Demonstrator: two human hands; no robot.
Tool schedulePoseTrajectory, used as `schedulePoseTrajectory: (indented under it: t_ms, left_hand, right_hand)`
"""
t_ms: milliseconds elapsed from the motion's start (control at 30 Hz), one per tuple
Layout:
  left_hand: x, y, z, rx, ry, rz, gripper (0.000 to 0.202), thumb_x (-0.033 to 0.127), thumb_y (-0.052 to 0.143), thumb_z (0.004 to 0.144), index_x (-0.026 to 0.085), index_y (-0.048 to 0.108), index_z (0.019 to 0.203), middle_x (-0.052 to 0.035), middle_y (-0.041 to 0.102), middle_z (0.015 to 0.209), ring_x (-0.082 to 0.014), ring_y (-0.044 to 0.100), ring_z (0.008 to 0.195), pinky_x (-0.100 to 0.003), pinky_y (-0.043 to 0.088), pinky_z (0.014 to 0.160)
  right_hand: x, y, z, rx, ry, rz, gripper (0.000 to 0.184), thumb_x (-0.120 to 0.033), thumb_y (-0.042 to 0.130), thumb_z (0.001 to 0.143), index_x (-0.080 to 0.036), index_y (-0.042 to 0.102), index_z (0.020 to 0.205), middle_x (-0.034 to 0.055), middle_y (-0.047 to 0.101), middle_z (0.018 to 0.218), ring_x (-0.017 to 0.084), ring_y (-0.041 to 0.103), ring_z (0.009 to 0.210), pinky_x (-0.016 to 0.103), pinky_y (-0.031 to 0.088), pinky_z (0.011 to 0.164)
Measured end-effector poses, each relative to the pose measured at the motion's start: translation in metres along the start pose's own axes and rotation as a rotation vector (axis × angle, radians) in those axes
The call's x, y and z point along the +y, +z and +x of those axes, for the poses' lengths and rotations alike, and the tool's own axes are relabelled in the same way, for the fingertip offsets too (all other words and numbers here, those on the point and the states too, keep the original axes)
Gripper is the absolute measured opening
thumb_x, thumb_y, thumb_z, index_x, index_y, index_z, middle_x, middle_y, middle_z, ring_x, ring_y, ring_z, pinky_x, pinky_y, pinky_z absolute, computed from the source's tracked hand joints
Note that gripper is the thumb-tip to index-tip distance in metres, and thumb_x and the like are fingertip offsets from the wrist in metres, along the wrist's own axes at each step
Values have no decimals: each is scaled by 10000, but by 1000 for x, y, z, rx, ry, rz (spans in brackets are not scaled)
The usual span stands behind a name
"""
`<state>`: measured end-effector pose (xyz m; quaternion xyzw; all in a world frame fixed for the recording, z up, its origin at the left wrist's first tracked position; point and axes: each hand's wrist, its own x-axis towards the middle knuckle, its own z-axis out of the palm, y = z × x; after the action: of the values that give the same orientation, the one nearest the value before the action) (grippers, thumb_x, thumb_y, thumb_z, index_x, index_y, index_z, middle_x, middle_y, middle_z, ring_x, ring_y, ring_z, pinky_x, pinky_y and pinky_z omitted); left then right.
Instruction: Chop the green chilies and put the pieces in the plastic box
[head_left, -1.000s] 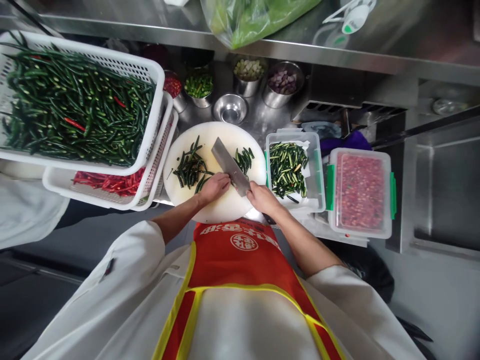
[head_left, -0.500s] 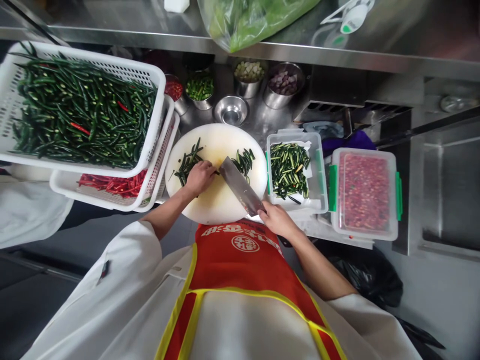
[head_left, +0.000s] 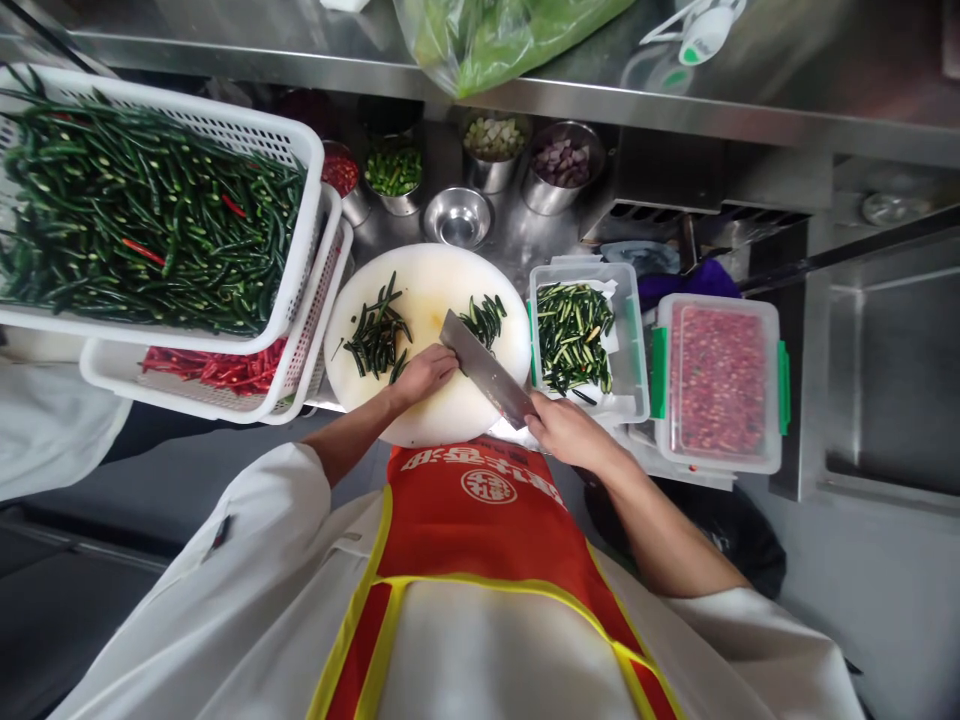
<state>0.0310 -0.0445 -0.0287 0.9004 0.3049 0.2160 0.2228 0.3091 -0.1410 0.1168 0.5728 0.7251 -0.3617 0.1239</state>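
A round white cutting board [head_left: 442, 415] lies in front of me. On its left is a pile of whole green chilies [head_left: 375, 335]; a smaller pile of cut green chilies [head_left: 485, 318] lies at its right. My left hand [head_left: 424, 373] is curled on the board beside the left pile, fingers closed on something I cannot make out. My right hand [head_left: 566, 432] grips the handle of a cleaver [head_left: 484, 365], whose blade angles across the board next to my left hand.
A white basket of green chilies [head_left: 150, 215] sits stacked on a basket of red chilies [head_left: 217, 368] at left. Right of the board are a clear tub of cut chilies [head_left: 577, 340] and a tub of red mince [head_left: 716, 380]. Steel bowls [head_left: 457, 215] stand behind.
My left hand drew back from the chili pile toward the near side of the board. The cleaver stays close beside my left hand, angled across the board.
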Motion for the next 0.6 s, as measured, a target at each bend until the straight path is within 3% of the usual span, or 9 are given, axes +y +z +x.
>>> schedulePoseTrajectory:
  t_ms: [167, 400, 467, 600]
  left_hand:
    - [-1, 3, 0, -1, -12, 5, 231, 231, 480, 991, 186, 693, 913, -84, 701, 1006, -186, 616, 968, -341, 531, 892]
    - [8, -1, 1, -30, -18, 5, 241, 227, 458, 991, 182, 690, 943, -91, 696, 1015, -194, 621, 982, -350, 539, 886]
    - [12, -9, -9, 7, -110, 31, 230, 214, 464, 981, 181, 691, 980, -97, 688, 1032, -196, 619, 996, -347, 536, 892]
    - [14, -31, -45, 63, -504, 236, 209, 231, 523, 934, 178, 709, 1013, -103, 663, 997, -222, 618, 951, -341, 529, 838]
  right_hand:
    - [4, -5, 12, -72, -13, -45, 183, -253, 420, 995, -146, 553, 1062, 134, 728, 930, 234, 683, 870, 295, 356, 687]
    - [-23, 20, 70, 118, 32, 4, 218, -251, 384, 1010, -141, 540, 1114, 157, 743, 989, 247, 693, 905, 297, 382, 723]
    - [-20, 19, 65, 143, 31, 15, 207, -261, 390, 1007, -150, 542, 1093, 143, 743, 946, 249, 692, 879, 299, 376, 711]
    - [-1, 19, 26, 126, -2, 48, 174, -268, 400, 1002, -173, 543, 1032, 110, 733, 887, 246, 687, 857, 300, 357, 700]
